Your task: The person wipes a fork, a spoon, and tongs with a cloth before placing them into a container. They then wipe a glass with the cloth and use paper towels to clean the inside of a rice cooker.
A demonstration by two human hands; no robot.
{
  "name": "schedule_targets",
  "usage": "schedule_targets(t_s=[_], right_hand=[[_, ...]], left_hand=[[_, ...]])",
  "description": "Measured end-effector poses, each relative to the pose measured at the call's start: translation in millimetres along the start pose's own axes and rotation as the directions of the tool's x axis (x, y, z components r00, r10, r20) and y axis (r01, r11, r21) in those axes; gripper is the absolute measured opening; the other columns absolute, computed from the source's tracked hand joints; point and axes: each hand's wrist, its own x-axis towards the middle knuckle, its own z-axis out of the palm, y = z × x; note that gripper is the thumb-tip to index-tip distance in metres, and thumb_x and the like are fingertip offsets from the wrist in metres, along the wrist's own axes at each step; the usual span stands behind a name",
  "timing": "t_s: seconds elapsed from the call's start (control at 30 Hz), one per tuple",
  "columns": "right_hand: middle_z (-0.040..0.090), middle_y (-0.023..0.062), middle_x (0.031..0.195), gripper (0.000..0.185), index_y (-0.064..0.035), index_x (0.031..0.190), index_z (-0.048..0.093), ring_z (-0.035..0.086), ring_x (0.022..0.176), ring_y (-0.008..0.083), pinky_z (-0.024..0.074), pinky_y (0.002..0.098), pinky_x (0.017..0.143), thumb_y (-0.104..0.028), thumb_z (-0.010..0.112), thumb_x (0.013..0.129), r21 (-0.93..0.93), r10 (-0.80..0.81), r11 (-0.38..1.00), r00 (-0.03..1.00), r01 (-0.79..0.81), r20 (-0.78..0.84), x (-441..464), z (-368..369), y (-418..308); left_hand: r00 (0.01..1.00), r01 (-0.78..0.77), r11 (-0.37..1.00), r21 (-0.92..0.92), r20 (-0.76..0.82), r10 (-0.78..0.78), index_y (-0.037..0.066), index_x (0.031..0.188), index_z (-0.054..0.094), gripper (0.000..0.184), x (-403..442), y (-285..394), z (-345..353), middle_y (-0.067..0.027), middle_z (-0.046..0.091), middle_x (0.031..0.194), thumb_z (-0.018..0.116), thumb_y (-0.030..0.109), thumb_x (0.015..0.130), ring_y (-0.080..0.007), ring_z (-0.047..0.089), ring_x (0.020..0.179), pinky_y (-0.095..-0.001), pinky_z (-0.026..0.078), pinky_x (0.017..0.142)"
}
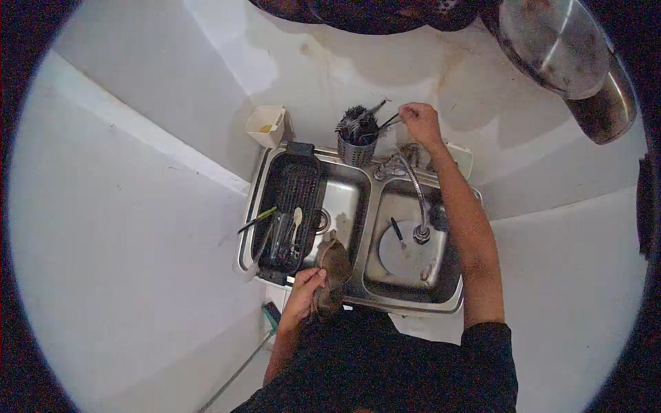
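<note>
My right hand [420, 125] is closed on a thin dark utensil [390, 122] beside the perforated metal utensil holder [357, 151], which stands behind the sink full of cutlery. Its far end reaches the cutlery in the holder. Near the front edge of the left basin, my left hand [307, 289] grips a brown cloth [334, 268] that hangs over the rim. Just left of the cloth, a black dish rack [297, 179] sits in the left basin with a light spoon [297, 219] and other utensils in it.
In the right basin [385, 289] lie a round white plate [396, 255] and a black-handled utensil [396, 228], under a flexible faucet [415, 180]. A white container [265, 125] stands behind the rack. Large pans [551, 48] hang at the upper right.
</note>
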Motion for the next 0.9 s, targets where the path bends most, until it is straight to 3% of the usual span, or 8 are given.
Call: schedule_targets(t_s=[0.1, 0.2, 0.3, 0.5, 0.6, 0.7, 0.8, 0.9], right_hand=[[0.071, 0.0098, 0.079, 0.021, -0.0025, 0.093, 0.073, 0.067, 0.073, 0.0166, 0.0523, 0.032, 0.071, -0.022, 0.065, 0.089, 0.092, 0.027, 0.996, 0.986, -0.011, -0.167, 4.7, -8.7, -4.5], [0.071, 0.0155, 0.083, 0.018, -0.003, 0.088, 0.072, 0.069, 0.076, 0.0262, 0.053, 0.0366, 0.074, -0.02, 0.069, 0.083, 0.021, -0.017, 1.0, 0.992, 0.019, -0.122, 10.1, -12.4, -2.1], [0.071, 0.0157, 0.083, 0.02, -0.0038, 0.088, 0.073, 0.069, 0.077, 0.0274, 0.0534, 0.0369, 0.075, -0.023, 0.069, 0.083, 0.087, 0.006, 0.996, 1.0, -0.003, -0.024, 0.8, -11.4, -6.1], [0.072, 0.0157, 0.086, 0.02, -0.0065, 0.09, 0.075, 0.07, 0.082, 0.028, 0.0547, 0.0372, 0.08, -0.024, 0.072, 0.08, 0.009, -0.027, 1.0, 0.989, 0.026, 0.143, -0.9, 8.6, 22.4], [0.072, 0.0153, 0.086, 0.019, -0.0051, 0.089, 0.075, 0.071, 0.083, 0.0266, 0.0551, 0.0365, 0.08, -0.02, 0.074, 0.078, 0.035, -0.012, 0.999, 0.99, 0.007, 0.138, 0.4, 11.7, 29.5], [0.072, 0.0159, 0.089, 0.018, -0.0037, 0.088, 0.074, 0.071, 0.085, 0.0259, 0.0553, 0.0362, 0.081, -0.019, 0.076, 0.078, 0.136, 0.084, 0.985, 0.98, -0.109, 0.181, -1.5, -4.3, 14.2], [0.071, 0.0169, 0.089, 0.017, -0.0041, 0.087, 0.074, 0.071, 0.085, 0.0257, 0.0559, 0.0368, 0.079, -0.016, 0.077, 0.076, 0.071, 0.01, 0.997, 0.983, -0.024, 0.185, 3.6, -14.6, 10.7], [0.071, 0.017, 0.086, 0.016, -0.0053, 0.086, 0.075, 0.071, 0.082, 0.0263, 0.0564, 0.0376, 0.076, -0.015, 0.075, 0.074, 0.131, 0.098, 0.982, 0.956, -0.139, 0.278, 10.2, -18.1, 8.0]], left_hand=[[1.0, 0.005, 0.999, -0.046, -0.004, -0.005, 0.007, 0.07, 0.053, 0.035, -4.3, -11.6, -0.5, 0.0028, 0.054, 0.073, 0.063, 0.029, 0.095, -0.007, 0.048, 0.071, -0.024, 0.038, 0.065], [0.999, 0.003, 0.999, -0.054, -0.038, -0.005, 0.007, 0.071, 0.055, 0.035, -10.3, -17.0, 8.7, 0.0028, 0.054, 0.073, 0.063, 0.03, 0.095, -0.0071, 0.048, 0.071, -0.0239, 0.038, 0.065], [0.997, -0.018, 1.0, -0.005, -0.07, 0.017, 0.007, 0.072, 0.056, 0.033, -17.6, -18.9, 17.4, 0.0029, 0.055, 0.074, 0.064, 0.03, 0.094, -0.0073, 0.049, 0.071, -0.0242, 0.038, 0.064], [0.998, 0.037, 0.997, -0.067, -0.044, -0.04, 0.007, 0.073, 0.056, 0.031, -31.2, -29.7, 16.3, 0.0026, 0.055, 0.075, 0.063, 0.028, 0.095, -0.008, 0.05, 0.072, -0.0238, 0.04, 0.065], [0.999, -0.001, 0.994, -0.107, -0.05, -0.004, 0.007, 0.073, 0.056, 0.031, -38.9, -37.9, 20.4, 0.0025, 0.055, 0.075, 0.062, 0.028, 0.095, -0.0078, 0.051, 0.072, -0.0231, 0.04, 0.066], [0.998, -0.051, 0.993, -0.102, -0.053, 0.046, 0.007, 0.074, 0.055, 0.03, -43.0, -42.4, 26.5, 0.0023, 0.055, 0.075, 0.062, 0.028, 0.095, -0.0074, 0.051, 0.071, -0.0228, 0.041, 0.065], [0.996, -0.044, 0.992, -0.117, -0.086, 0.034, 0.007, 0.073, 0.055, 0.031, -48.8, -48.6, 32.2, 0.0023, 0.055, 0.074, 0.063, 0.028, 0.095, -0.0072, 0.051, 0.069, -0.0232, 0.041, 0.064], [0.996, -0.06, 0.995, -0.075, -0.078, 0.054, 0.008, 0.073, 0.054, 0.032, -53.2, -47.5, 33.2, 0.0022, 0.055, 0.072, 0.062, 0.031, 0.095, -0.0077, 0.051, 0.066, -0.0242, 0.041, 0.061]])
